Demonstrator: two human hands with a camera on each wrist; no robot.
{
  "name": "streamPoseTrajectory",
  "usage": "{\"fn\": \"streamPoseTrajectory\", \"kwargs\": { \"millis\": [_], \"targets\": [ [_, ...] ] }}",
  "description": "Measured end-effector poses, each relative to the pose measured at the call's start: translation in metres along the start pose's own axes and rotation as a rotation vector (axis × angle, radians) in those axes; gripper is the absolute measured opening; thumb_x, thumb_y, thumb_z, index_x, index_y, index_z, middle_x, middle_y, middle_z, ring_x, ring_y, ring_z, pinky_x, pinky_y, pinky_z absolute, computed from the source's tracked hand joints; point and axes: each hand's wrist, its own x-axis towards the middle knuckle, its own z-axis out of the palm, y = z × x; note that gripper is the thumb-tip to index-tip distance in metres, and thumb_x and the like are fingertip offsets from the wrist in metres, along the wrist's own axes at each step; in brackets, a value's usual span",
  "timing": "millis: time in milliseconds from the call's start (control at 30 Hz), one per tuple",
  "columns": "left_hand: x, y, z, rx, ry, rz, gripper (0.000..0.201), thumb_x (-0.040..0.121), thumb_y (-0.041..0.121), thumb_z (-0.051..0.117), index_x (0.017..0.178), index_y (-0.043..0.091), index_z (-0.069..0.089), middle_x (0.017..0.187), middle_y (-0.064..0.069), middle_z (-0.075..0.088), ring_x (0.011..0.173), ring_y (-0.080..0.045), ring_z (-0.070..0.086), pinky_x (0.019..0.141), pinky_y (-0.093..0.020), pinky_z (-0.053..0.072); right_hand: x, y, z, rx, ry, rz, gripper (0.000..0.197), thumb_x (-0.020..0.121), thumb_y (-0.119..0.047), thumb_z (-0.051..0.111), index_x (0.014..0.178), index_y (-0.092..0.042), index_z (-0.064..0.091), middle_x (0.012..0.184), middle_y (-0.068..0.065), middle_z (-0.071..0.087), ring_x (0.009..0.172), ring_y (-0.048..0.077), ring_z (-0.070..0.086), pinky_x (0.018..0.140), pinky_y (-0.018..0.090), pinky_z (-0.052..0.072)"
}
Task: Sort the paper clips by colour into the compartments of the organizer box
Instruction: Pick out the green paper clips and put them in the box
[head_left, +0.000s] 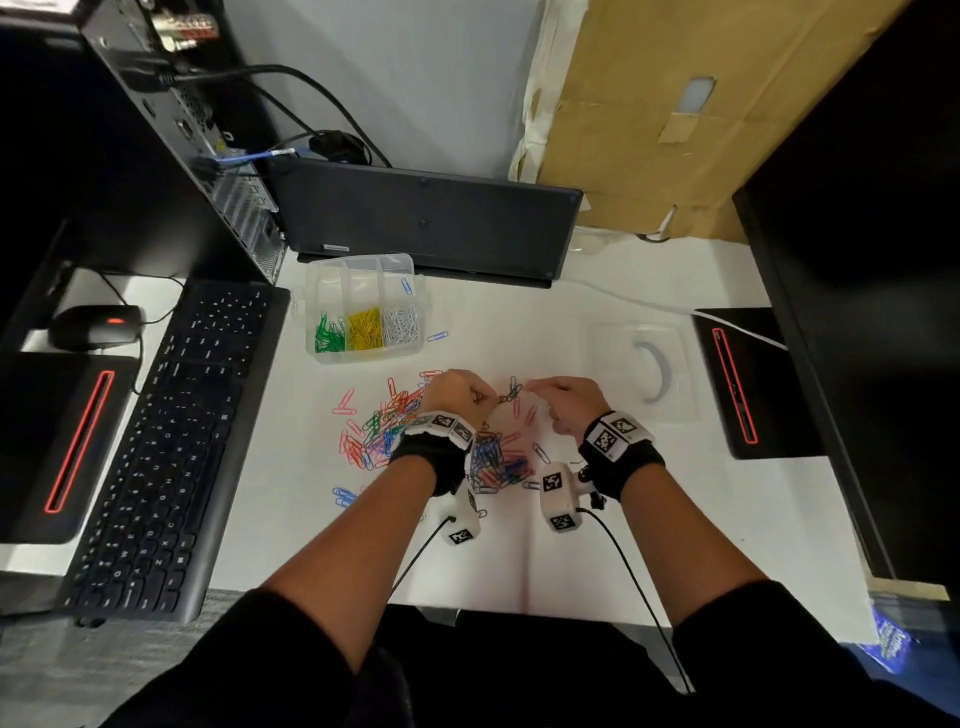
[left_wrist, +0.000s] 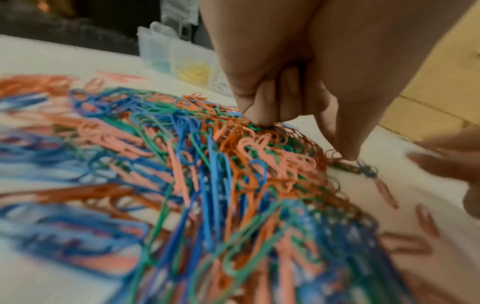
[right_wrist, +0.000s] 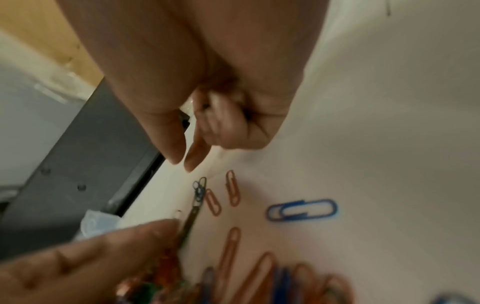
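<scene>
On the white table (head_left: 597, 519), near the organizer box (head_left: 363, 312), the left hand (head_left: 457, 395) pinches a dark linked chain of clips (head_left: 511, 391). The right hand (head_left: 566, 400), loosely curled, holds nothing. A tug could scatter them.

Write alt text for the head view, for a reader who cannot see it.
Two hands meet over a white desk, the left hand pinching a small chain of linked clips near the right hand, above a mixed pile of coloured paper clips. Behind sits a clear organizer box holding green, yellow and white clips.
</scene>
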Motion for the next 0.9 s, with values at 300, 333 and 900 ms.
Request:
{"fn": "streamPoseTrajectory", "kwargs": {
  "millis": [300,333,900],
  "targets": [
    [-0.001,-0.018,-0.023,-0.087,0.118,-0.142,0.013,0.079,0.033,0.076,0.085,0.022,0.078,0.077,0.010,0.065,0.068,-0.005,0.057,0.066,-0.016,0.043,0.001,-0.018,0.020,-0.565,0.208,-0.255,0.026,0.077,-0.041,0.078,0.086,-0.017,0.077,0.091,-0.005,0.070,0.087,0.011,0.061,0.076,0.023,0.047],
    [-0.001,-0.018,-0.025,-0.054,0.115,-0.140,0.010,0.081,0.030,0.074,0.085,0.022,0.077,0.077,0.010,0.065,0.068,-0.006,0.056,0.065,-0.017,0.042,0.001,-0.018,0.021,-0.587,0.199,-0.268,0.022,0.079,-0.038,0.077,0.084,-0.016,0.078,0.092,-0.003,0.072,0.088,0.014,0.064,0.075,0.023,0.049],
    [-0.004,0.000,-0.008,0.169,-0.066,0.056,0.007,0.083,0.027,0.072,0.084,0.021,0.074,0.084,0.003,0.071,0.074,-0.013,0.060,0.064,-0.020,0.040,0.009,0.002,-0.022,-0.059,0.100,0.024,0.025,0.086,-0.030,0.074,0.102,-0.011,0.073,0.060,-0.005,0.053,0.053,0.012,0.044,0.042,0.021,0.039]
  ]
}}
